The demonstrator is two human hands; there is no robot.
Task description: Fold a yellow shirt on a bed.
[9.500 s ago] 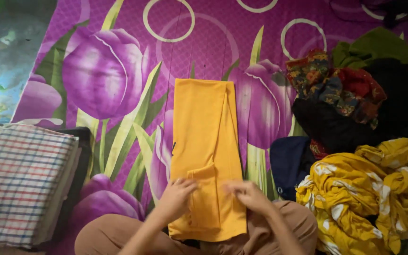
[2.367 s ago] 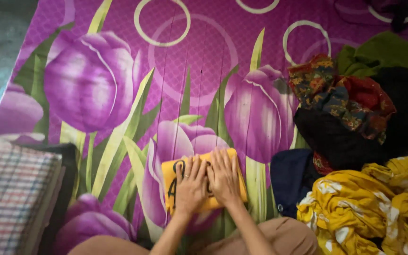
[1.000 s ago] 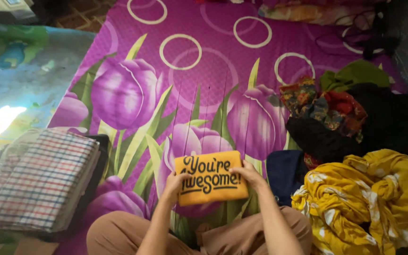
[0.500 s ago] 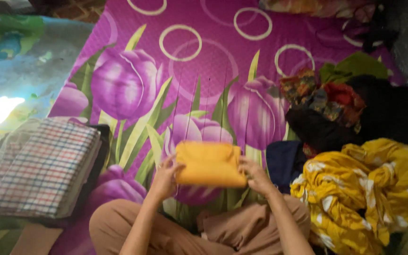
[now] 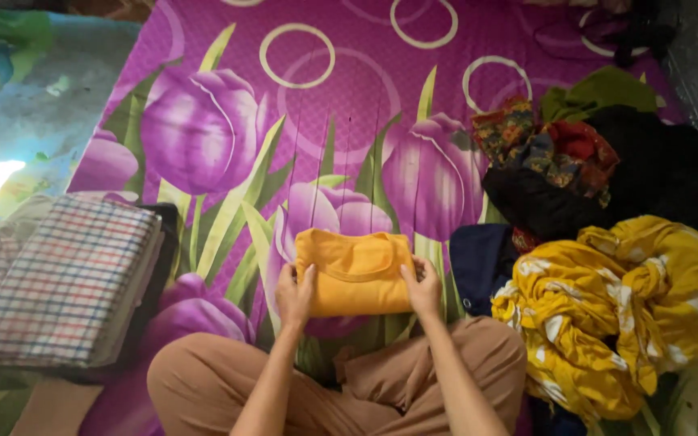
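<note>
Orange-yellow cotton, a folded t-shirt (image 5: 355, 271), sits just below the middle of the frame, collar side up, held a little above the purple tulip-print bedsheet (image 5: 349, 105). The left hand (image 5: 294, 292) pinches its left edge, thumb on top and fingers curled under; the right hand (image 5: 423, 284) grips the right edge the same way, both closed on the cloth. To handle the bundle well, I judge both grips should stay level and equally firm, so the layers do not slide or fan open. At the left of the frame lies a stack of folded checked cloth (image 5: 62, 278). At the right lies a loose heap: a crumpled yellow patterned garment (image 5: 616, 307), dark clothes (image 5: 648, 178) and a navy piece (image 5: 478, 262).
</note>
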